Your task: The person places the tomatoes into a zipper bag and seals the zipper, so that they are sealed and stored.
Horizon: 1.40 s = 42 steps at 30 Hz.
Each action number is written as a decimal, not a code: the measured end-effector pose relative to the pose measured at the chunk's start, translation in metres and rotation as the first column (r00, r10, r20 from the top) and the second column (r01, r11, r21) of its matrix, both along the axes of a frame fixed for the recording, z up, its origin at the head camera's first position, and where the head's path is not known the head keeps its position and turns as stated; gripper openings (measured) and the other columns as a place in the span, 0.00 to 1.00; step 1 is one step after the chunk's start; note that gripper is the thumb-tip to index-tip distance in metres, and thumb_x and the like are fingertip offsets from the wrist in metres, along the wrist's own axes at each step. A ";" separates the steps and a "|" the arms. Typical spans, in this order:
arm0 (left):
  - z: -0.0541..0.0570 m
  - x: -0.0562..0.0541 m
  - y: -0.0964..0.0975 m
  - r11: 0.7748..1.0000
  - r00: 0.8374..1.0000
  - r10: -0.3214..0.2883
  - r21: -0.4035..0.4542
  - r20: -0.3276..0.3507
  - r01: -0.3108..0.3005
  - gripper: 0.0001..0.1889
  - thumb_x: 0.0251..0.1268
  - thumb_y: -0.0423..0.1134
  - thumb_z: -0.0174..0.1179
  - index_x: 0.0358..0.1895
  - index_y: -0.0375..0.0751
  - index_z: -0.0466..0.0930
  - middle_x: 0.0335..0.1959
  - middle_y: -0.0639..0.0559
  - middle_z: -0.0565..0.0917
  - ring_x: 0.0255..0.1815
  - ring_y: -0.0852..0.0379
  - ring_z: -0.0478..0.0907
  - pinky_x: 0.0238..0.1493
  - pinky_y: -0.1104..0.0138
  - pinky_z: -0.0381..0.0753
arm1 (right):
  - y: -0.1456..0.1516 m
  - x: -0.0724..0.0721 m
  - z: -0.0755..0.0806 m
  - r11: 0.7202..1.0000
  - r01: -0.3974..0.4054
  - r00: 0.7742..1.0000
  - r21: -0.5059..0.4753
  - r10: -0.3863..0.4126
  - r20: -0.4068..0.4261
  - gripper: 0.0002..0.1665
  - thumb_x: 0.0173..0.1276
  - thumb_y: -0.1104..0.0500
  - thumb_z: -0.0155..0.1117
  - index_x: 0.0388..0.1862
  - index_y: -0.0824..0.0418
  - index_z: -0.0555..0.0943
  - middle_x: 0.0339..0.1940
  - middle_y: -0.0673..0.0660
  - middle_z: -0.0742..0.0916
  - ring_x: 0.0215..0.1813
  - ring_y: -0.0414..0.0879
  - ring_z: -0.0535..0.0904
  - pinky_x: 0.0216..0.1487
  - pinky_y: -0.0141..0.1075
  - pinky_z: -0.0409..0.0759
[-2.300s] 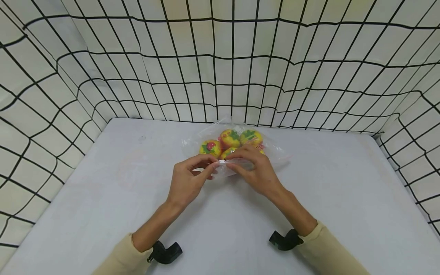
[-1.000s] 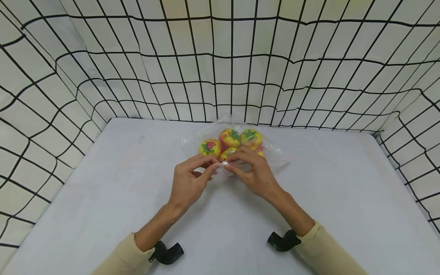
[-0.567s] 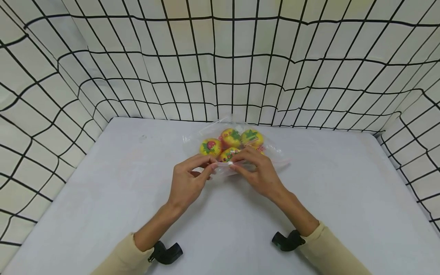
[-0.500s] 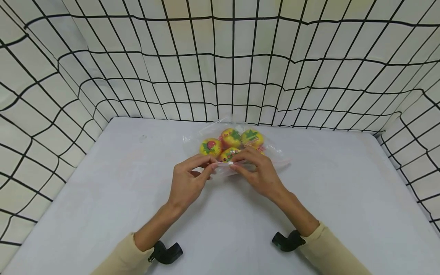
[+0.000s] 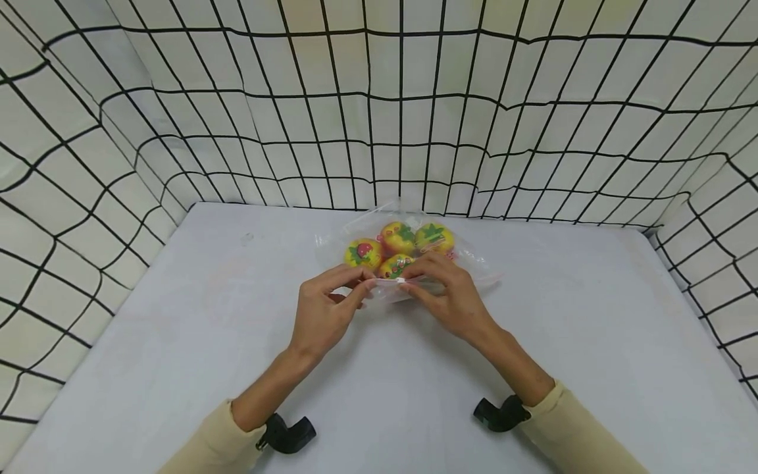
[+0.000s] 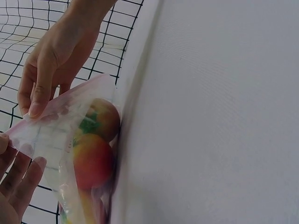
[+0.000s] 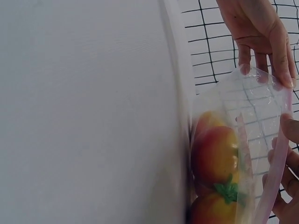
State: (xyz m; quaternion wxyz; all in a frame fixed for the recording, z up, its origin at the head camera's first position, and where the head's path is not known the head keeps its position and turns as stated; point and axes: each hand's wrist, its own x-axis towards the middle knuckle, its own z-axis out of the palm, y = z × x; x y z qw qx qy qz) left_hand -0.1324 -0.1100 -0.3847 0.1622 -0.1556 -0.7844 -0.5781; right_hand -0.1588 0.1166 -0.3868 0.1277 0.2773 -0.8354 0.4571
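Observation:
A clear zip bag (image 5: 330,249) lies at the far middle of the table, its mouth raised toward the person. Inside are several round yellow-red fruits (image 5: 363,253) with green leaf tops. My left hand (image 5: 322,309) pinches the bag's zip edge between thumb and index finger. Just to its right, my right hand (image 5: 454,299) pinches the white slider (image 5: 401,280) on that edge. In the right wrist view the pink zip strip (image 7: 279,161) runs between both hands, with the fruits (image 7: 215,156) hanging low in the bag.
A white-covered table (image 5: 207,296) fills the lower view. Black netting (image 5: 400,118) over white sheeting encloses its back and sides. Dark curved wrist mounts (image 5: 288,436) stick out from both beige sleeves (image 5: 583,428).
The white slider and my right hand have shifted a little to the right along the zip edge. My left hand stays nearly in place, and the fruits have hardly moved.

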 end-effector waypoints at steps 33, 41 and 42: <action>0.001 0.000 -0.001 1.000 1.000 0.026 0.001 0.004 -0.026 0.04 0.66 0.35 0.71 0.41 0.44 0.91 0.37 0.52 0.91 0.34 0.59 0.87 0.28 0.60 0.90 | 0.019 -0.006 -0.008 0.998 0.054 0.998 0.021 -0.055 0.016 0.11 0.62 0.63 0.78 0.43 0.56 0.89 0.44 0.51 0.88 0.53 0.43 0.81 0.58 0.34 0.81; 0.001 0.000 -0.002 0.999 1.000 0.029 0.016 0.007 -0.029 0.03 0.66 0.35 0.71 0.41 0.44 0.91 0.38 0.51 0.91 0.34 0.59 0.87 0.28 0.63 0.90 | 0.021 -0.006 -0.009 0.998 0.057 0.998 0.013 -0.057 0.007 0.11 0.62 0.63 0.78 0.43 0.55 0.89 0.43 0.50 0.88 0.53 0.43 0.81 0.58 0.32 0.80; 0.001 0.000 -0.003 0.999 1.000 0.031 0.013 0.007 -0.031 0.03 0.66 0.35 0.71 0.41 0.44 0.91 0.38 0.51 0.91 0.34 0.59 0.87 0.28 0.63 0.90 | 0.021 -0.006 -0.009 0.998 0.058 0.998 0.013 -0.058 0.007 0.11 0.62 0.63 0.78 0.43 0.55 0.89 0.43 0.50 0.88 0.53 0.43 0.81 0.58 0.32 0.80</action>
